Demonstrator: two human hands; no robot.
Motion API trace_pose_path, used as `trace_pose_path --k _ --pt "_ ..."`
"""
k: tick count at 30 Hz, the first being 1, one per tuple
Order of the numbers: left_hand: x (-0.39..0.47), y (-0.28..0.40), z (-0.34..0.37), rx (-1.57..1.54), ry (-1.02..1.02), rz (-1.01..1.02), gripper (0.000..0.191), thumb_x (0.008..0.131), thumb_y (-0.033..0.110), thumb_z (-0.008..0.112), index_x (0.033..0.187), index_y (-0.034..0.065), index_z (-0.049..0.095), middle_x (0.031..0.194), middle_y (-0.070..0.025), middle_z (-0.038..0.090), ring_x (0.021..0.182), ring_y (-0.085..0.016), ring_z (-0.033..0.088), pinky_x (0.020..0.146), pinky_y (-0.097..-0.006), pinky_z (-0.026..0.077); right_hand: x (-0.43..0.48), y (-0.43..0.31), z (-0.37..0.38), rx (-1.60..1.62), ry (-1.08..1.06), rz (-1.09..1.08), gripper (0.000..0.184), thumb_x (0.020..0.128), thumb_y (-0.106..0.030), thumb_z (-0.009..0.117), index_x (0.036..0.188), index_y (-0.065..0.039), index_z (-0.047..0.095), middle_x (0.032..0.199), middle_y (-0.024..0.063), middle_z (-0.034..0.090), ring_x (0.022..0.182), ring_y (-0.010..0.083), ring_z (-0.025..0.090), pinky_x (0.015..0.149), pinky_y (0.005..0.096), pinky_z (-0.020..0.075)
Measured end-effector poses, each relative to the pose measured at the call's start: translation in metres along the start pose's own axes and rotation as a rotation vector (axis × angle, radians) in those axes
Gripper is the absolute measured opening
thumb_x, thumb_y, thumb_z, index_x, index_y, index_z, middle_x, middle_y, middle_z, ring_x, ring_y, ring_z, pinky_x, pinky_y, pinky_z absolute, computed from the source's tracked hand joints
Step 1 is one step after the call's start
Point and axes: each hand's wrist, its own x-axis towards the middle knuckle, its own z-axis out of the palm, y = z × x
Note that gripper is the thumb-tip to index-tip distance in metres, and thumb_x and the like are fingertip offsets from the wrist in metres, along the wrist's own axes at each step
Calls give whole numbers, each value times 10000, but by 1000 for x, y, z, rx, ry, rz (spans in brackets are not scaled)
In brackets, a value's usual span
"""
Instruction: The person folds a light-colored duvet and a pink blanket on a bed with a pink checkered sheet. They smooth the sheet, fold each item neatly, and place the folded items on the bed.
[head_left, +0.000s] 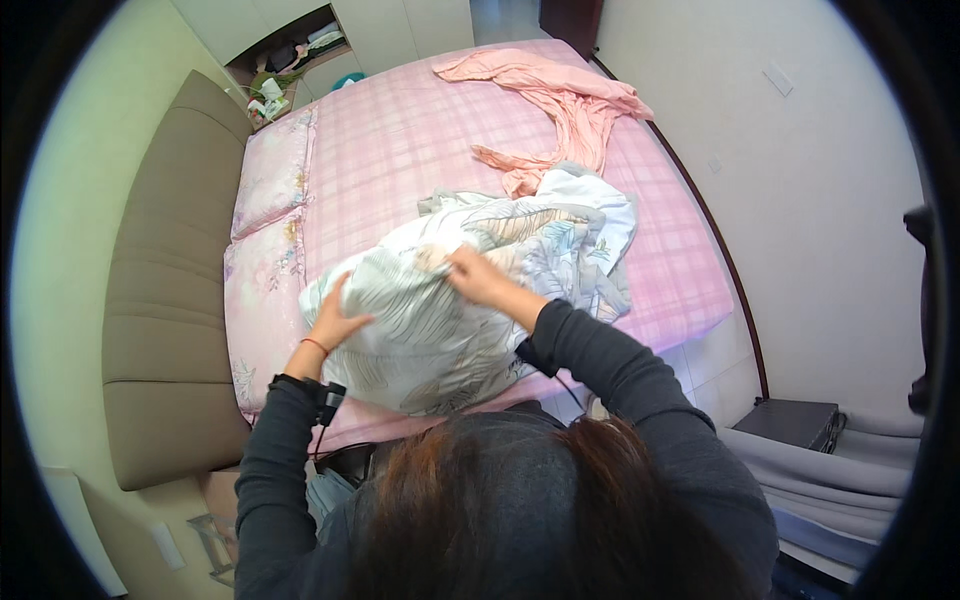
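Note:
A pale quilt with a leaf pattern (435, 337) lies bunched on the near part of the bed, in front of me. My right hand (476, 276) grips a fold of it near its middle, fingers closed on the fabric. My left hand (334, 322) is at the quilt's left side, thumb and fingers spread apart; whether it presses on the cloth is hard to tell. Crumpled pink fabric (581, 112) stretches across the far right of the bed and meets the quilt's far edge. Under both is a pink plaid bedsheet (390, 150).
Two floral pillows (270, 165) lie against the padded headboard (172, 300) at left. A bedside cabinet with small items (268, 94) stands beyond them. A wall runs along the right, with a dark box (791, 421) and grey curtain (832, 472) at the lower right.

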Motion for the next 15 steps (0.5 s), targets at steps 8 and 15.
trace_pose_path --k 8,15 --pt "28 101 78 226 -721 -86 435 734 245 681 1136 108 587 989 -142 635 935 -319 586 806 -382 458 -52 -3 -2 315 -405 56 228 799 -167 636 974 -25 608 865 116 565 746 221 564 694 303 465" --pt "15 85 48 82 -496 159 253 748 181 648 992 113 656 925 -128 625 894 -310 583 785 -371 460 -134 154 -58 -383 291 753 655 710 -345 737 1189 33 499 1178 236 515 1137 382 458 966 406 378"
